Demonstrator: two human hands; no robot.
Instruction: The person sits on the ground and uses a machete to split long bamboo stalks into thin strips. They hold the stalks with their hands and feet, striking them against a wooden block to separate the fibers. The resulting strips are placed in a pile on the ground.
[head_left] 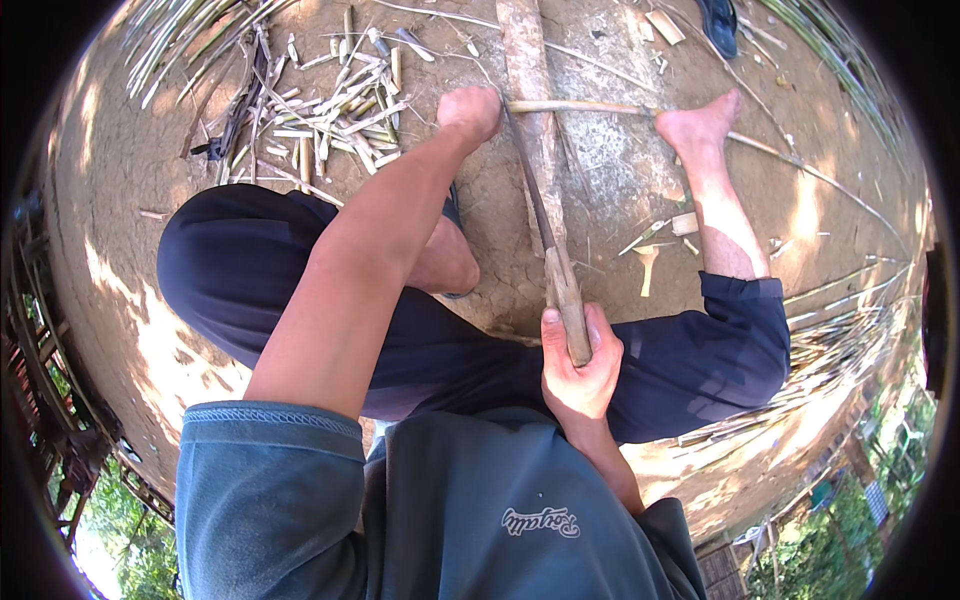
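My right hand (582, 365) is wrapped round the pale wooden handle of a long knife (530, 185). Its dark, narrow blade points away from me and reaches to beside my left hand (470, 112). That hand is a closed fist at the near end of a thin cane stick (585, 106), where blade and stick meet. The fingers hide the exact contact there. From the fist the stick runs right, across a wooden plank (525, 45), and passes under my bare foot (700, 120).
Left of the plank lies a heap of short cut cane pieces (345, 115). Bundles of long canes lie at the far left (190, 45) and on the right (800, 375). A yellowish wooden piece (648, 268) and a dark sandal (718, 28) rest on the ground.
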